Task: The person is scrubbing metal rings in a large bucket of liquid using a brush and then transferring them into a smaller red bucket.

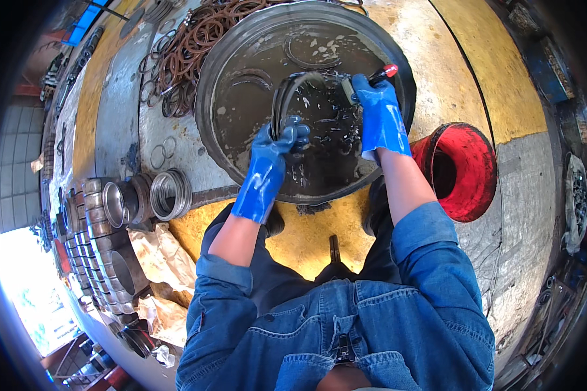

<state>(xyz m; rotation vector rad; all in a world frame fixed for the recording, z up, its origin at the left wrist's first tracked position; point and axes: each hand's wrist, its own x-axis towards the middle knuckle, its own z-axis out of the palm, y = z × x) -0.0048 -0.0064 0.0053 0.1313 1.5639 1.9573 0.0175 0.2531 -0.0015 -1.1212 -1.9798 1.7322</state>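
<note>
My left hand [277,143], in a blue rubber glove, is closed around the lower side of several thin dark metal rings [282,101] held upright together over a wide round metal basin [207,107]. My right hand [375,98], gloved alike, grips a brush [386,72] by its black handle with a red end. The pale brush head points left, a little apart from the rings. Murky dark liquid [332,156] lies in the basin. Another ring [313,64] sits partly under it at the far side, and a curved piece [251,77] shows at the left.
A heap of rusty rings [199,45] lies beyond the basin's left side. Stacked shiny metal cylinders [101,241] and a bundle of bright rings [171,194] stand at left near brown paper [166,257]. A red bucket [469,173] lies tipped close to my right forearm.
</note>
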